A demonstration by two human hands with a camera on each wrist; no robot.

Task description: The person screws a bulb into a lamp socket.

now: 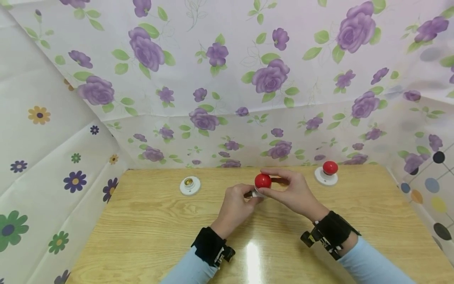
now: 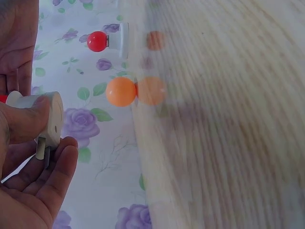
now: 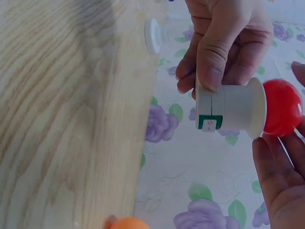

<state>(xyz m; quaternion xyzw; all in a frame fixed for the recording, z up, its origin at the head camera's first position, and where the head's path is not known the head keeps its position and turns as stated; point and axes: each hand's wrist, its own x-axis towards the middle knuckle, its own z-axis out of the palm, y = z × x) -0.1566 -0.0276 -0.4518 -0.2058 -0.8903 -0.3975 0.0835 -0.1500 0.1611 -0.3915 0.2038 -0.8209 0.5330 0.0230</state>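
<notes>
My left hand [image 1: 235,207] grips a white plug-in lamp socket [image 3: 233,107] by its flat base, the thumb pressed on one face. The base carries a small switch [image 3: 209,124] in a green surround. Two metal prongs [image 2: 41,148] stick out beside my left fingers in the left wrist view. A round red bulb [image 1: 263,181] sits at the socket's flared mouth. My right hand [image 1: 297,194] holds this bulb between thumb and fingers from the right side. Both hands are raised over the far part of the table.
At the back left of the wooden table [image 1: 149,228] stands a round white lamp holder [image 1: 189,186] without a bulb. Another white holder [image 1: 326,179], at the back right, carries a red bulb [image 1: 330,167]. An orange ball-shaped bulb [image 2: 121,91] rests near the table's edge. Flowered sheeting [image 1: 198,79] hangs behind.
</notes>
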